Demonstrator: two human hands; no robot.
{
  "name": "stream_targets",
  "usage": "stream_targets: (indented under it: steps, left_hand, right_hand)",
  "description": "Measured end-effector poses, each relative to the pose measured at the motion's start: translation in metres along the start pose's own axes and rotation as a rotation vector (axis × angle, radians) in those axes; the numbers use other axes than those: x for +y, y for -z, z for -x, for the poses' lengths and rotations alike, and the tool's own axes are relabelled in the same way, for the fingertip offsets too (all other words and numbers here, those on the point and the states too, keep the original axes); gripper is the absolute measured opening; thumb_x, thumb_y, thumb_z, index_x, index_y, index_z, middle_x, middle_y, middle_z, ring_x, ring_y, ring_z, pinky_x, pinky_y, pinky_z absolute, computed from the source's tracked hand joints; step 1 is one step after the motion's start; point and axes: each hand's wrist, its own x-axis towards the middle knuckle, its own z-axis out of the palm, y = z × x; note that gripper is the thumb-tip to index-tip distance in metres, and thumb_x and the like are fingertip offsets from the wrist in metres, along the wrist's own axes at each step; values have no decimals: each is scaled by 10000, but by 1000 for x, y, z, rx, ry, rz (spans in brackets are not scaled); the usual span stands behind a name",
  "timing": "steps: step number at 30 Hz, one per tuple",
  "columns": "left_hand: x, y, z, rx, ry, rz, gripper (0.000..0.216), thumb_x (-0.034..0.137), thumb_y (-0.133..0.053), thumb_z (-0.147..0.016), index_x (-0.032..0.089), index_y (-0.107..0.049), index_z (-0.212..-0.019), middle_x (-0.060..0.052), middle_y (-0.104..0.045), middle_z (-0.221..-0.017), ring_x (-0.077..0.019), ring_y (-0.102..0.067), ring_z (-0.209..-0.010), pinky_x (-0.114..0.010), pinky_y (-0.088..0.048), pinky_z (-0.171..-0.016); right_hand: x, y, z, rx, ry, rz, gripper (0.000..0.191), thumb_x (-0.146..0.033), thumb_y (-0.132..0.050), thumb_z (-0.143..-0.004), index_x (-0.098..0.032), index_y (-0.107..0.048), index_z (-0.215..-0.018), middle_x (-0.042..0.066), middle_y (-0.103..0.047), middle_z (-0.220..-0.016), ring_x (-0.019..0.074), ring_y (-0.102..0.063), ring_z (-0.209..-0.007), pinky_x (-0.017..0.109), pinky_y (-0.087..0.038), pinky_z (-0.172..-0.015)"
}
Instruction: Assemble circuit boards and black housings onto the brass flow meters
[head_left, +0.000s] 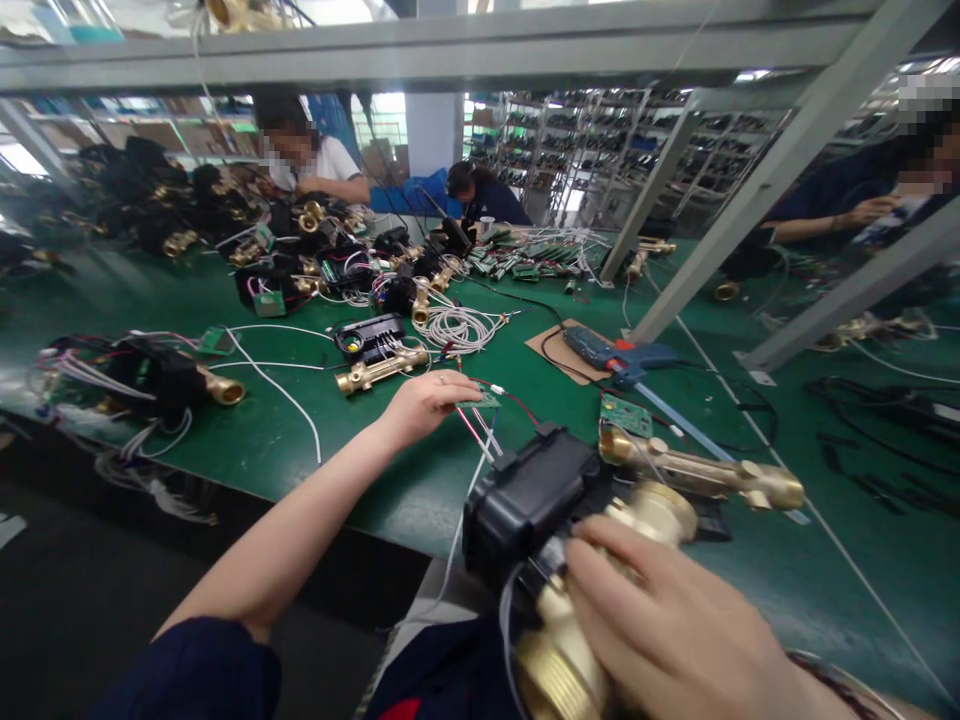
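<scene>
My left hand [431, 402] reaches out over the green bench and pinches a small green circuit board [484, 400]. Thin wires run from the board down to a black plastic housing [536, 490]. This housing is joined to a brass pipe body [562, 665] with a threaded end, tilted near the bench's front edge. Around the brass body my right hand [664, 610] is closed, its fingers slightly blurred. Just beyond it lies another brass pipe body [697, 470], beside a second circuit board [626, 412].
A blue glue gun [619, 352] rests on a cardboard piece [559, 350]. A smaller brass pipe [382, 370] and a coil of white cable [465, 328] lie behind my left hand. Slanted metal posts [757, 190] rise at right. Several people work around the bench.
</scene>
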Motion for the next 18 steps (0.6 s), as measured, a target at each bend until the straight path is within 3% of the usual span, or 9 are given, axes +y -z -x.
stream_targets:
  steps: [3, 6, 9, 14, 18]
  left_hand:
    - [1, -11, -7, -84, -78, -50, 326, 178, -374, -921, 214, -692, -982, -63, -705, -1022, -155, -619, -1031, -319, -509, -899]
    - [6, -21, -12, -189, -155, -106, 338, 192, -353, -937, 208, -683, -1012, -64, -698, -1050, -166, -588, -1089, -318, -484, -929]
    - [6, -31, -14, -253, -183, -123, 329, 190, -359, -937, 196, -676, -1023, -67, -690, -1075, -176, -573, -1112, -327, -451, -961]
    - [-7, -43, -13, -319, -144, -129, 312, 149, -386, -918, 210, -663, -1050, -60, -676, -1111, -183, -554, -1139, -384, -368, -1030]
    - [-14, -54, -16, -412, -44, -108, 303, 127, -426, -899, 226, -651, -1078, -52, -654, -1162, -180, -508, -1200, -404, -300, -1075]
  right_hand:
    - [-7, 5, -37, -293, 90, 150, 152, -82, -552, -736, -171, -675, -735, 96, -628, -779, 256, -572, -687, 332, -462, -466]
    - [-11, 5, -60, -522, 57, 132, 121, -90, -660, -633, -161, -666, -730, 71, -608, -806, 246, -560, -691, 298, -407, -420]
    - [-7, 0, -69, -561, -3, 52, 137, -103, -665, -605, -148, -651, -734, 71, -605, -833, 235, -565, -703, 282, -403, -451]
    - [7, -6, -80, -533, -162, -9, 156, -94, -565, -673, -122, -647, -803, 87, -630, -825, 230, -616, -697, 293, -448, -548]
    - [20, -12, -98, -559, -142, -4, 169, -92, -569, -665, -99, -654, -810, 95, -650, -792, 227, -640, -659, 282, -451, -547]
